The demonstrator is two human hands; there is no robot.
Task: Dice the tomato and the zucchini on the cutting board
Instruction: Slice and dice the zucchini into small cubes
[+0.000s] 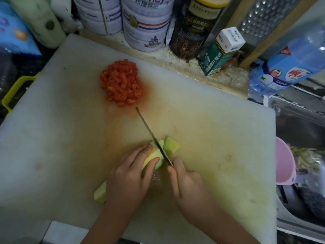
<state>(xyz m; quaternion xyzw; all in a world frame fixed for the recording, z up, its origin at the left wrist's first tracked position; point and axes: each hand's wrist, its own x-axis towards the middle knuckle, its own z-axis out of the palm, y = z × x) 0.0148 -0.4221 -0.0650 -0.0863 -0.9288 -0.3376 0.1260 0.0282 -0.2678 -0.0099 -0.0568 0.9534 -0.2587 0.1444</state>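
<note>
Board (70, 120): white, stained orange near the middle.
Tomato (121, 83): diced, heaped on the far half.
Zucchini (153, 156): peeled, lying on the near half.
Cut pieces (171, 146): just right of the blade.
Left hand (128, 175): fingers curled over the zucchini, holding it down.
Right hand (186, 180): fingers wrapped round the knife handle.
Knife (151, 134): blade in the zucchini's far end, tip toward the tomato.
</note>
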